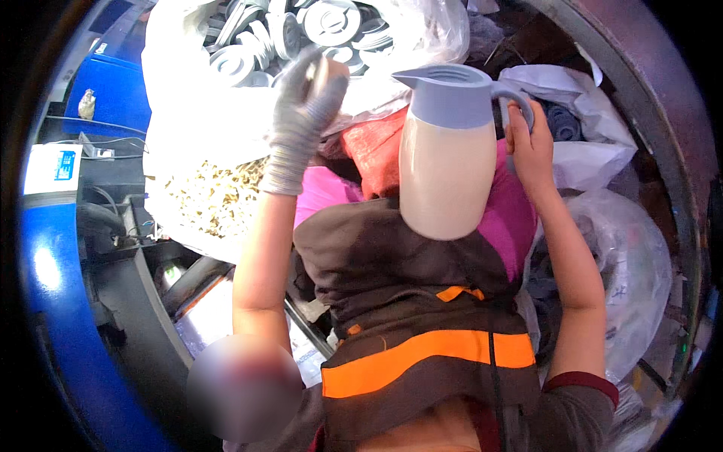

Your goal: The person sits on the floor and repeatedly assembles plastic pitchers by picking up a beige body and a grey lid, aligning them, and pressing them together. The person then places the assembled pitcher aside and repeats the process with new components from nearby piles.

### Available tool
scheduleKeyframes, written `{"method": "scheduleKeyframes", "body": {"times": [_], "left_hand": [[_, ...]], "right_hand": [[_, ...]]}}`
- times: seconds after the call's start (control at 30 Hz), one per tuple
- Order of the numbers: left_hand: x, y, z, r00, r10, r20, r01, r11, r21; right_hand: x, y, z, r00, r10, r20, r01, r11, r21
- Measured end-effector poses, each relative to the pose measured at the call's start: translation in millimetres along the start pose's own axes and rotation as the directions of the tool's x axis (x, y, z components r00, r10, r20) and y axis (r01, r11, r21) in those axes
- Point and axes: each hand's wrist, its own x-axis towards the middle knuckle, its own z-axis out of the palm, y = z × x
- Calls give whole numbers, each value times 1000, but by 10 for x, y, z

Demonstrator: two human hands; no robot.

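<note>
My bare right hand [533,147] grips the grey handle of a thermos jug [448,169]. The jug has a cream body and a blue-grey collar, spout and lid. It stands upright in front of my dark apron, its spout pointing left. To its left, my left hand [310,94] is raised in a grey striped knit glove, apart from the jug. Its fingers are smeared by motion, with a pale patch at their tips; whether they hold anything cannot be made out. Just beyond that hand, a clear plastic bag holds several grey round lids [331,21].
A white sack [169,143] with small tan pieces [218,200] lies at the left. Blue machine panels [56,264] and cables line the far left. On the right are a white bag [595,162] with dark grey parts and a clear plastic bag [633,279]. A red sack [376,151] sits behind the jug.
</note>
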Motion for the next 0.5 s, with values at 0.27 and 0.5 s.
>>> {"method": "scheduleKeyframes", "body": {"times": [0.27, 0.5], "left_hand": [[-333, -1110, 184, 980, -152, 130, 150, 988, 26], [-634, 219, -433, 824, -388, 413, 354, 921, 161]], "right_hand": [[72, -67, 80, 944, 196, 267, -229, 969, 98], [382, -585, 1080, 687, 80, 722, -44, 997, -69]]}}
